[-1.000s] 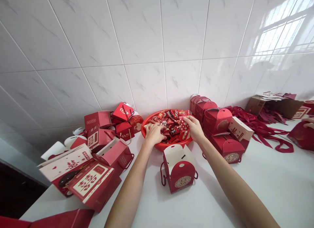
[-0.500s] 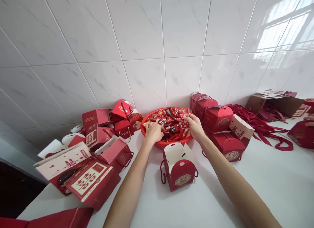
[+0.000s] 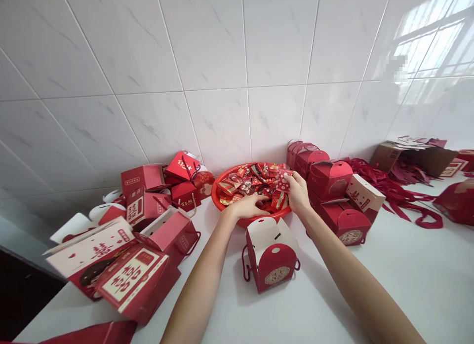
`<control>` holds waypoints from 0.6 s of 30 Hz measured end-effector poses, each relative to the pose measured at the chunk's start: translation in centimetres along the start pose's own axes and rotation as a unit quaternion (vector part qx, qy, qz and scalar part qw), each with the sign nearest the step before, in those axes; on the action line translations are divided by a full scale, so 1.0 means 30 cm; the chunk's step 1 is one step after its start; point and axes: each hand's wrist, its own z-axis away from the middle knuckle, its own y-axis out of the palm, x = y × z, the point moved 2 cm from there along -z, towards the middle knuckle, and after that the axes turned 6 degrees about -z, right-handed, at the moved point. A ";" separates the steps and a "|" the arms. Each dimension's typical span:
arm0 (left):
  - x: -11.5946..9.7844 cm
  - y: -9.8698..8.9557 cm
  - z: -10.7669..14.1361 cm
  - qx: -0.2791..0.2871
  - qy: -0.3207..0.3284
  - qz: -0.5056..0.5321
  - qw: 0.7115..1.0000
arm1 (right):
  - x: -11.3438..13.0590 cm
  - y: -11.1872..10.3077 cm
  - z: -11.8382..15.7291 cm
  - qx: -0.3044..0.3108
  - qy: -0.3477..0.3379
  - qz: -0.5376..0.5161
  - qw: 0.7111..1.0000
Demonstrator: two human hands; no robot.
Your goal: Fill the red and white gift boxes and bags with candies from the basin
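Note:
A round red basin (image 3: pixel 216 192) full of wrapped candies (image 3: pixel 255 175) stands against the wall. Inside its front rim, my left hand (image 3: pixel 249 207) lies over the candies with its fingers stretched out and apart. My right hand (image 3: pixel 298 190), at the basin's right side, pinches a red candy packet with white dots (image 3: pixel 284 181) between thumb and fingers. Just in front of the basin stands an open red gift box (image 3: pixel 276 270) with a pale inside, cord handles and a round patterned emblem.
Several red and white gift boxes (image 3: pixel 148 181) are heaped on the left of the white table (image 3: pixel 229 314). More closed red boxes (image 3: pixel 329 178) stack at the right. Beyond them lie dark red ribbons (image 3: pixel 400 196) and a brown carton (image 3: pixel 387 156). Another person's hand (image 3: pixel 464 186) touches a red box at the right edge.
My left hand has moved from the basin's left side toward the front middle, and its fingers have spread. My right hand keeps the dotted packet and has shifted slightly right.

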 end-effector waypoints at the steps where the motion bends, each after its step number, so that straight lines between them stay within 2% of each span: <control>1: 0.005 -0.001 -0.009 0.002 -0.021 -0.013 1.000 | -0.001 0.000 0.000 0.002 0.001 0.006 1.000; 3: 0.012 -0.005 -0.025 0.019 -0.050 -0.053 0.997 | -0.003 -0.001 -0.002 0.004 0.001 0.018 1.000; 5: 0.010 -0.005 -0.039 0.050 -0.052 -0.081 0.994 | -0.008 -0.003 -0.005 0.005 -0.004 0.028 1.000; 8: -0.002 0.005 -0.056 0.080 -0.007 -0.074 0.994 | -0.016 -0.007 -0.009 0.007 -0.006 0.045 0.999; 10: -0.006 0.011 -0.064 0.072 0.014 -0.061 0.995 | -0.018 -0.008 -0.008 0.009 -0.004 0.042 0.999; 15: -0.012 0.003 -0.050 -0.036 0.013 0.004 0.999 | -0.005 -0.001 0.000 0.009 -0.012 0.020 1.000; 18: -0.018 -0.015 -0.034 -0.148 0.007 0.072 0.986 | 0.002 0.002 0.002 0.009 -0.010 0.025 1.000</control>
